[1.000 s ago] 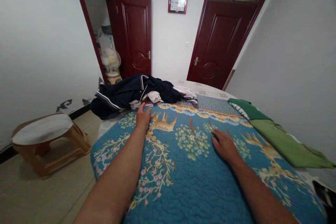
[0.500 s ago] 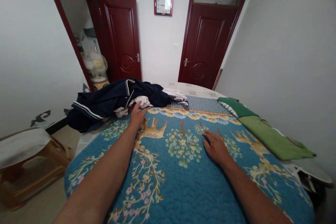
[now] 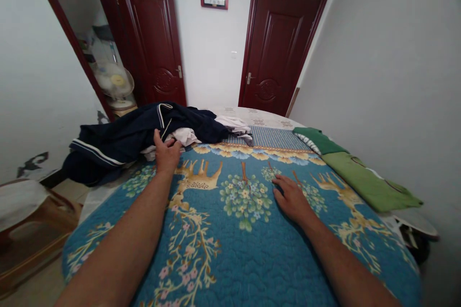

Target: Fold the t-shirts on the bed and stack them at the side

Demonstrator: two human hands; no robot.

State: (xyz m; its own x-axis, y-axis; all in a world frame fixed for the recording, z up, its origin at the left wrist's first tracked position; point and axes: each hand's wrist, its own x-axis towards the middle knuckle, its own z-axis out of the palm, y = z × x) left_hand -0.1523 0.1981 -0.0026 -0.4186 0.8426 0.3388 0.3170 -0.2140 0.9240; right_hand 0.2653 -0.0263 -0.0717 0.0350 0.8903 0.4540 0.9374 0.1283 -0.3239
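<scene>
My left hand (image 3: 166,153) reaches to the front of a clothes heap, its thumb and fingers apart. Right by its fingertips lie a dark navy garment with white stripes (image 3: 118,134) and a crumpled pale pink-white cloth (image 3: 185,136); whether the fingers touch them I cannot tell. My right hand (image 3: 291,196) rests palm down on the blue quilted cover (image 3: 248,259), fingers spread, holding nothing. The cover is printed with deer, trees and blossoms.
Folded green clothing (image 3: 367,180) lies along the right edge. More pale cloth (image 3: 236,125) sits at the far end. To the left stands a stool (image 3: 29,206), with a fan (image 3: 115,81) in the doorway behind. A grey-white wall (image 3: 389,67) bounds the right.
My left hand has moved left, from the pale cloth toward the navy garment, and its fingers have spread. My right hand stays in place on the cover. The view has shifted slightly.
</scene>
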